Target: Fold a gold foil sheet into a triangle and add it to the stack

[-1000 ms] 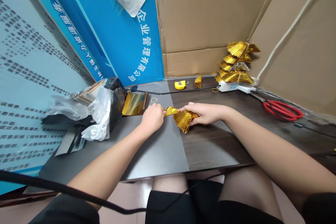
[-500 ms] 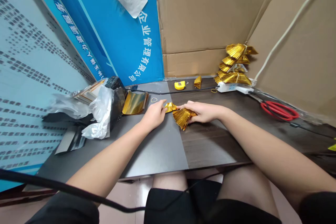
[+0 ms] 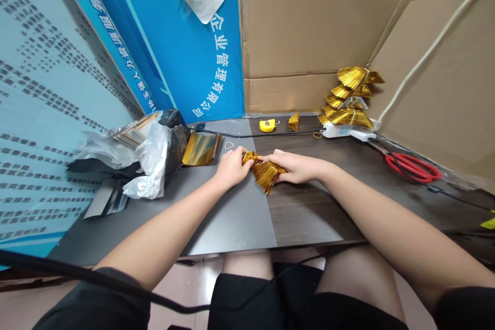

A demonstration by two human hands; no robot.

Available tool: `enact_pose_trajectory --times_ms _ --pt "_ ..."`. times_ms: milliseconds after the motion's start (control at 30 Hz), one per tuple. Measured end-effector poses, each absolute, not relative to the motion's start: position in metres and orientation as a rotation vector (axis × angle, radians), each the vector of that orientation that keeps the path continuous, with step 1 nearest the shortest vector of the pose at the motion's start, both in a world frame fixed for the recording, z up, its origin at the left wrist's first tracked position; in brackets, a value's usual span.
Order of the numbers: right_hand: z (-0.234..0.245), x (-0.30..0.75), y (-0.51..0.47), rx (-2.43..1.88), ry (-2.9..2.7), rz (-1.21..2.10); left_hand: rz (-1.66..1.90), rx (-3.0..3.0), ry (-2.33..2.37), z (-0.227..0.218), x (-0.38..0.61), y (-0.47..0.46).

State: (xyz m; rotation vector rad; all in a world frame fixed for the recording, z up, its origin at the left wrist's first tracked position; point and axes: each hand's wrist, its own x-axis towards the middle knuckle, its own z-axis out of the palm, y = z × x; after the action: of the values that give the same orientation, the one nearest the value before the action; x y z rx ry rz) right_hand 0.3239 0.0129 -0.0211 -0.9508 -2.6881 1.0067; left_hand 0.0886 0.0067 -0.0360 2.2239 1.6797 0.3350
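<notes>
Between my hands, just above the tabletop, is a pleated bundle of gold foil paper (image 3: 266, 176), its folds fanned out toward me. My right hand (image 3: 297, 166) grips its right side, thumb below and fingers above. With its fingers closed, my left hand (image 3: 233, 167) pinches the bundle's narrower left end. The parts of the foil under my fingers are hidden. A pale rubber band (image 3: 229, 145) lies just beyond my left hand. Left of it sits a stack of flat gold foil sheets (image 3: 200, 148).
A yellow tape measure (image 3: 267, 125) and a small folded gold piece (image 3: 294, 121) lie at the back. Fanned gold foil bundles (image 3: 350, 98) are piled by a white power strip (image 3: 336, 129). Red-handled scissors (image 3: 413, 167) lie right. Plastic bags (image 3: 150, 157) crowd the left; a black cable crosses behind.
My left hand has closed from a spread pose onto the left end of the gold foil. The fan has tilted slightly, and the whole view has shifted a little.
</notes>
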Motion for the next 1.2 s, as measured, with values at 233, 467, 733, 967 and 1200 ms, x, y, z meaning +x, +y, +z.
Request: enact_pose_trajectory --times_ms 233,467,733,967,1200 --pt "-0.019 0.327 0.015 -1.054 -2.633 0.910 0.524 2.229 1.674 -0.040 0.069 0.017" --pt "-0.033 0.328 0.028 -1.263 -2.534 0.732 0.554 2.390 1.223 -0.024 0.071 0.005" --pt "-0.042 0.327 0.030 -1.235 -2.573 0.742 0.401 2.486 1.247 -0.033 0.091 -0.008" --pt "-0.042 0.329 0.032 -1.182 -2.606 0.789 0.311 2.606 1.315 -0.033 0.102 -0.015" --pt "-0.044 0.330 0.033 -1.146 -2.603 0.806 0.302 2.725 1.245 -0.036 0.108 -0.015"
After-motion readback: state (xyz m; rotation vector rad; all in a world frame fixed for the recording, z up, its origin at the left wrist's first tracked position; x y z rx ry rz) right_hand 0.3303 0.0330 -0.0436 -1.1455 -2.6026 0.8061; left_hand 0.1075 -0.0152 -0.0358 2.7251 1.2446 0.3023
